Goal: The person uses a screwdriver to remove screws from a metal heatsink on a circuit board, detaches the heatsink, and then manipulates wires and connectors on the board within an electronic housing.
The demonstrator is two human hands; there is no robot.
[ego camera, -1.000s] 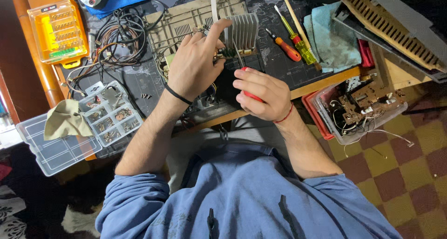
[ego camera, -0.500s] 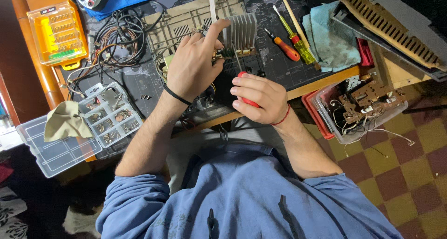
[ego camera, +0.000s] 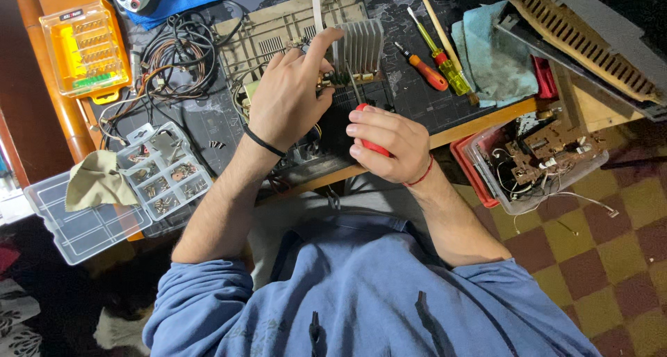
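Observation:
My left hand [ego camera: 290, 96] rests on a beige circuit board [ego camera: 264, 34], its fingers pinching near the base of a ribbed metal heat sink [ego camera: 360, 45]. A black band circles that wrist. My right hand [ego camera: 385, 141] is wrapped around the red handle of a screwdriver [ego camera: 368, 145]; its thin shaft runs up to the board beside the heat sink. A red thread bracelet sits on the right wrist. The screwdriver's tip is hidden among the parts.
Two more screwdrivers [ego camera: 425, 68] and a blue cloth [ego camera: 490, 51] lie to the right. A clear plastic bin of electronic parts [ego camera: 535, 159] hangs off the table edge. A compartment box of screws [ego camera: 163, 173], a tangle of wires [ego camera: 174, 54] and an orange bit case [ego camera: 87, 47] sit left.
My right hand with the red screwdriver has shifted slightly on the handle. The left hand stays in place on the board.

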